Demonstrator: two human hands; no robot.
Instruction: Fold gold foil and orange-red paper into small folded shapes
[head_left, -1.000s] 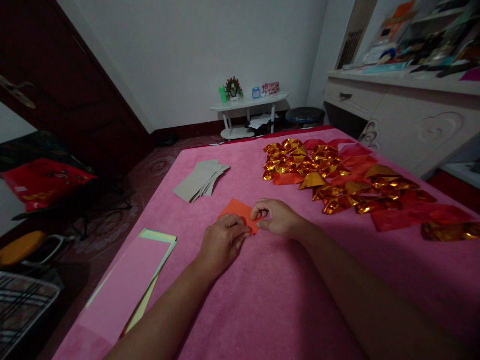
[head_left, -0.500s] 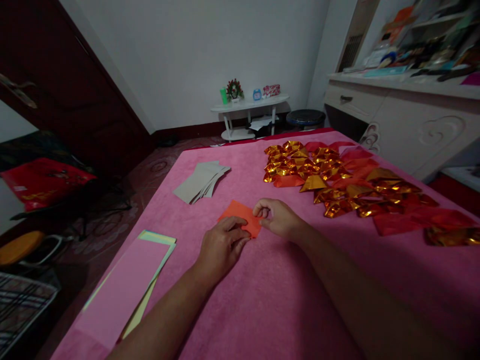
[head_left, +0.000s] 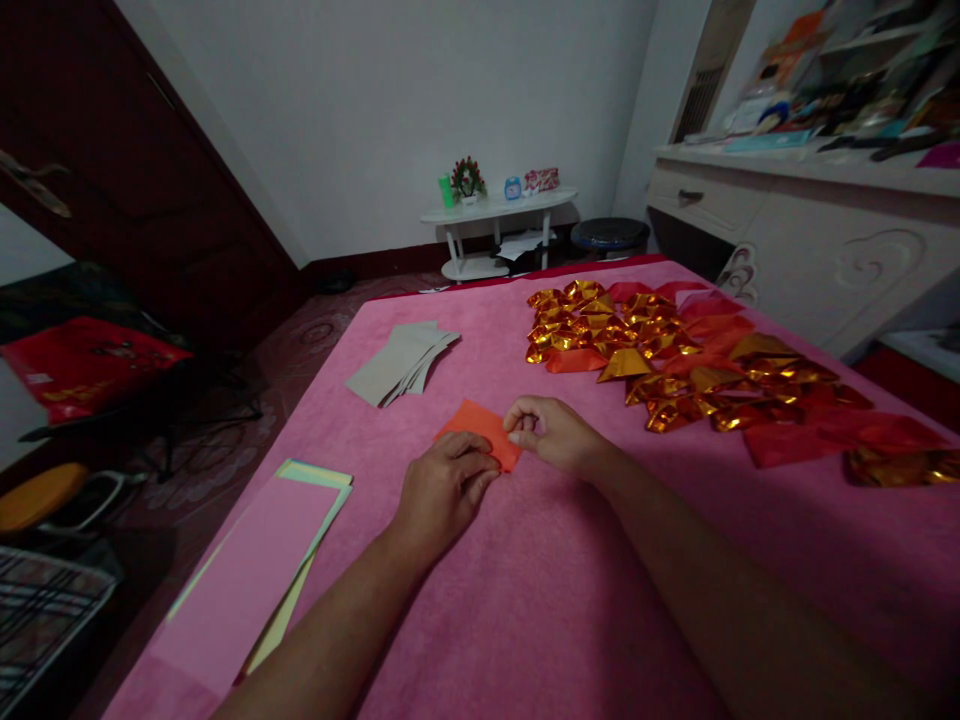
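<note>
A small sheet of orange paper (head_left: 475, 419) lies on the pink cloth in front of me, its shape partly covered by my fingers. My left hand (head_left: 448, 482) rests over its near left side, fingers bent and pressed onto it. At the right edge of the sheet, my right hand (head_left: 551, 432) has its thumb and forefinger pinched together on the paper. Whether that edge is folded is too small to make out. Beyond my left hand is a fanned stack of grey sheets (head_left: 397, 362).
Rows of folded shiny gold and red paper pieces (head_left: 600, 325) cover the right side of the pink-covered table (head_left: 525, 600). Long pink, green and yellow paper strips (head_left: 255, 570) lie at the left edge. A white dresser (head_left: 795, 215) stands to the right, a low white shelf (head_left: 495, 210) behind.
My right thumb and fingertips have shifted slightly at the paper's right edge. My left hand stays in nearly the same place on the sheet.
</note>
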